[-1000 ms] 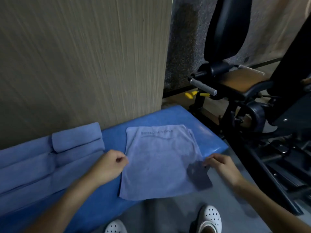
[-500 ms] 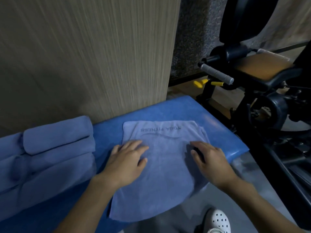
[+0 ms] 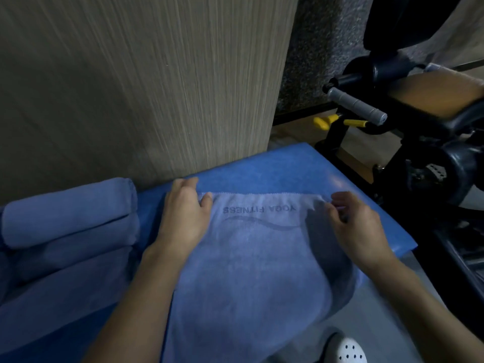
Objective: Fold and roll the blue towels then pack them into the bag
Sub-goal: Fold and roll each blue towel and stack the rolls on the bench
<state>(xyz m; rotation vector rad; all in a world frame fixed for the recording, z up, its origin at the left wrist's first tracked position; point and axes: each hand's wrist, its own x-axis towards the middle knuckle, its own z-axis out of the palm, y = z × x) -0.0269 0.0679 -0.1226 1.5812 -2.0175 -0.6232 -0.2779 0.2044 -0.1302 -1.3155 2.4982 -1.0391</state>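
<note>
Blue bench, left hand pinching far corner of towel, fingers curled, right hand apparently pinching the other

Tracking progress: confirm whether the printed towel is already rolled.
No: the printed towel lies spread out, left hand and right hand at its far corners.

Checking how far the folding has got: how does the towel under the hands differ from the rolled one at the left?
The flat towel lies spread open, lettering showing; the rolled towel is a tight cylinder with no print visible. The left hand and right hand grip the flat towel's far corners; no hand touches the rolled towel. Both are blue.
</note>
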